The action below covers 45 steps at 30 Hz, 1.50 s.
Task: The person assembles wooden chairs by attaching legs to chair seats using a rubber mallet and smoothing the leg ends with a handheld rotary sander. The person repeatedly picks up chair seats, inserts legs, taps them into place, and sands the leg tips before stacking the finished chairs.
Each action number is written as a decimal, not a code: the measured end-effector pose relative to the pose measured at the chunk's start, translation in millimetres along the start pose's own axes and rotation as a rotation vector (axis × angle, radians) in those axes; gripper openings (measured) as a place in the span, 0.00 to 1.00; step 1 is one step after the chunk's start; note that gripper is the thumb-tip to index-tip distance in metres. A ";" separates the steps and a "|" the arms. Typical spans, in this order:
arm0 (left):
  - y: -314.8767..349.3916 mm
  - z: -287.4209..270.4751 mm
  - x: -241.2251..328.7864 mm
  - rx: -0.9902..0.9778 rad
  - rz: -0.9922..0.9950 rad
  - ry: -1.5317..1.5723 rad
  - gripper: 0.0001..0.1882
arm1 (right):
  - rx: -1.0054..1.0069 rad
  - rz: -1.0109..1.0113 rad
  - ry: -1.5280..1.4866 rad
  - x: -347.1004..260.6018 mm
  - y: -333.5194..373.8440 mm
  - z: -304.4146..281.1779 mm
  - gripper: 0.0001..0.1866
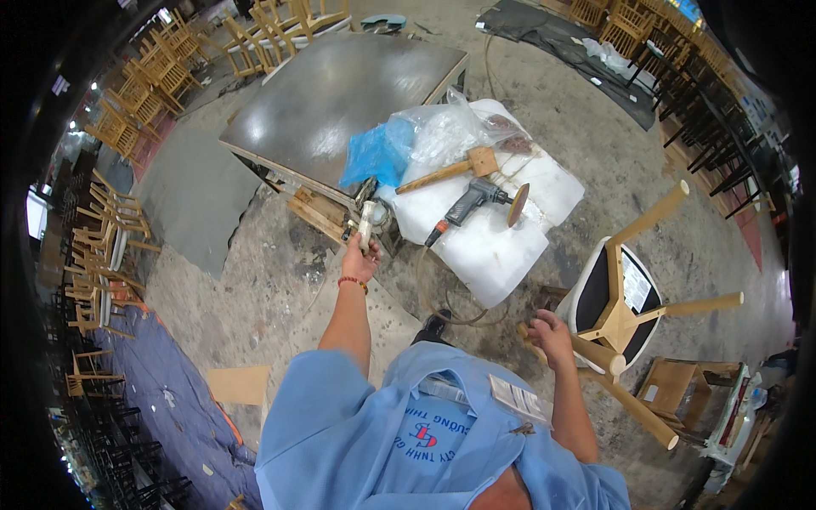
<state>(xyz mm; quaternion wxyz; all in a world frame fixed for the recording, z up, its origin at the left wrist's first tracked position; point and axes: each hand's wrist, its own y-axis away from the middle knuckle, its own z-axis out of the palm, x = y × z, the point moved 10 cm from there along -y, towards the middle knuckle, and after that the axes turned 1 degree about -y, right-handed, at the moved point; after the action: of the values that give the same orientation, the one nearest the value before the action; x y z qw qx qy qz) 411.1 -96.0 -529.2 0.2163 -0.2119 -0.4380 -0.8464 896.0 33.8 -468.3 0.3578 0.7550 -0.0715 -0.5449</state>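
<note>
My left hand, with a beaded bracelet at the wrist, is closed round a pale narrow object beside the near corner of the metal-topped table; its exact kind does not show. My right hand is curled in at the left of an upturned chair with a white seat and a black underside. Its fingers are bent together, and whatever they hold is hidden. A light wooden leg of the chair lies close to that hand.
On a white padded surface lie a sander with a round disc, a wooden mallet and clear plastic wrap. A blue plastic bag overlaps the table. A hose loops on the floor. A cardboard box stands at right.
</note>
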 end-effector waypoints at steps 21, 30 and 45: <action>416.0 240.4 -309.7 -1.650 -1.063 -0.485 0.28 | 0.399 -1.050 0.930 -146.2 280.4 -82.2 0.28; 476.5 318.0 -321.9 -2.180 -0.143 -1.135 0.24 | 1.470 -0.585 0.508 -19.8 408.5 -250.6 0.31; 424.4 338.3 -313.1 -1.902 0.770 -1.277 0.15 | 1.545 -0.532 -0.193 54.0 429.4 -362.6 0.23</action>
<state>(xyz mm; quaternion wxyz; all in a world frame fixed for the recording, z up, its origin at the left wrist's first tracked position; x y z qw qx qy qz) 958.2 20.5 -247.0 -0.0434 -0.7829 0.4241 -0.4532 1355.3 -140.5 -190.0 -0.4114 0.7299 -0.2755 -0.4713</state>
